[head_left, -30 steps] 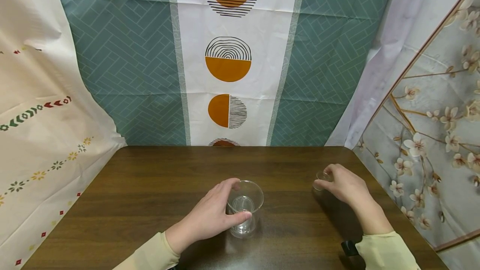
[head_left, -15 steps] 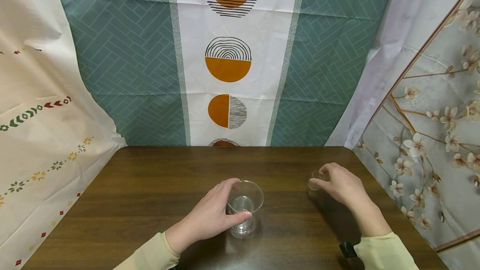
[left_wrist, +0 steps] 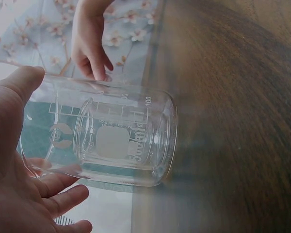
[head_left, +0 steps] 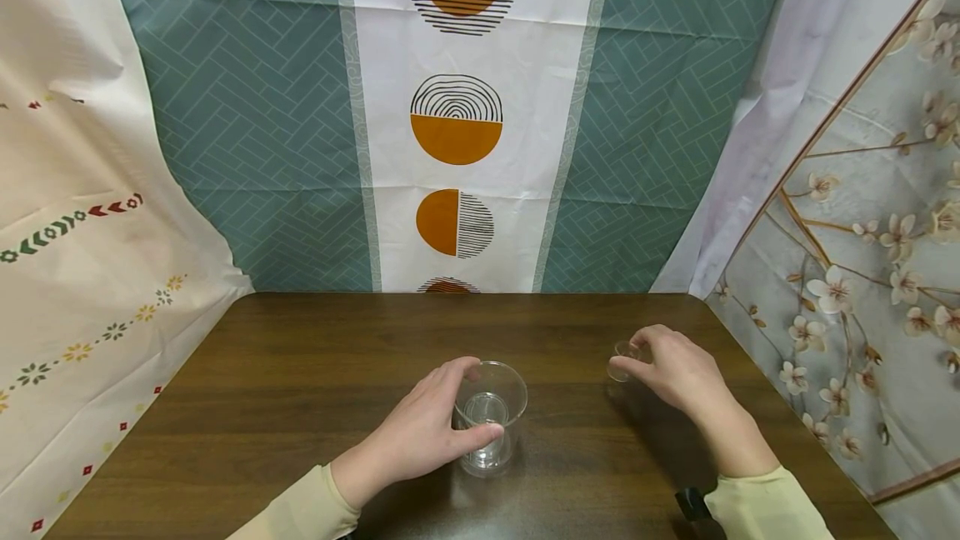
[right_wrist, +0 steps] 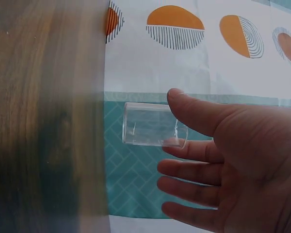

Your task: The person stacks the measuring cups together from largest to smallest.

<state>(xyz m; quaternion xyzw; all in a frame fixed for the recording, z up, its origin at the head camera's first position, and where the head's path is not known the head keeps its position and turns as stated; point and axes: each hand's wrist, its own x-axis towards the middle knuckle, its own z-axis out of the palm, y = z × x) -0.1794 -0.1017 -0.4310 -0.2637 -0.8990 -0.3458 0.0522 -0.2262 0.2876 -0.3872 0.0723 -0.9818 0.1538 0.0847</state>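
A large clear glass beaker (head_left: 514, 411) stands upright on the table, and my left hand (head_left: 420, 432) grips it near the rim, thumb in front and fingers behind. Inside it sits a smaller beaker (left_wrist: 112, 141), whose pale marking patch shows through the outer wall in the left wrist view. Off to the right, my right hand (head_left: 686, 369) pinches a small clear glass vessel (right_wrist: 150, 124) by its upper part between thumb and index finger. The other fingers stay spread away from it. In the right wrist view, its base is apart from the tabletop.
The dark wooden table (head_left: 315, 373) reaches back to a teal and white cloth (head_left: 300, 148). A cream cloth (head_left: 97, 290) hangs on the left, a flowered one (head_left: 847, 315) on the right. Table surface lies between the two hands.
My right hand has moved a little to the left, carrying the small glass vessel towards the large beaker. The left hand and the large beaker have stayed still.
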